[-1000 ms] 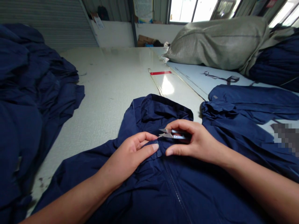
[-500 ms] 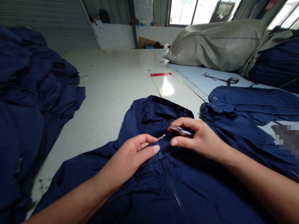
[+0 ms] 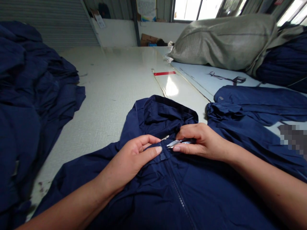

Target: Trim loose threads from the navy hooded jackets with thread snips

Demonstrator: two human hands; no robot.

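Note:
A navy hooded jacket (image 3: 148, 195) lies in front of me with its hood (image 3: 168, 110) toward the far side. My left hand (image 3: 136, 156) pinches the jacket's collar near the top of the front zipper (image 3: 178, 193). In my right hand (image 3: 202, 140) is a pair of small metal thread snips (image 3: 174, 143), held between thumb and fingers. The blades point left at the collar edge, close to my left fingertips. Whether they touch the cloth I cannot tell. A zipper pull (image 3: 163, 157) hangs just below my left thumb.
Navy garments are heaped at the left (image 3: 28, 105). More navy garments (image 3: 259, 102) lie on the right. A large grey-green sack (image 3: 223, 44) rests at the back right of the pale table (image 3: 107, 83). Red tape (image 3: 164, 73) marks the tabletop, and a dark cord (image 3: 227, 79) lies near the sack.
My right hand has brought the snips left and down to the collar, with the blades now pointing at it. My left hand keeps its pinch on the jacket. The view has shifted slightly.

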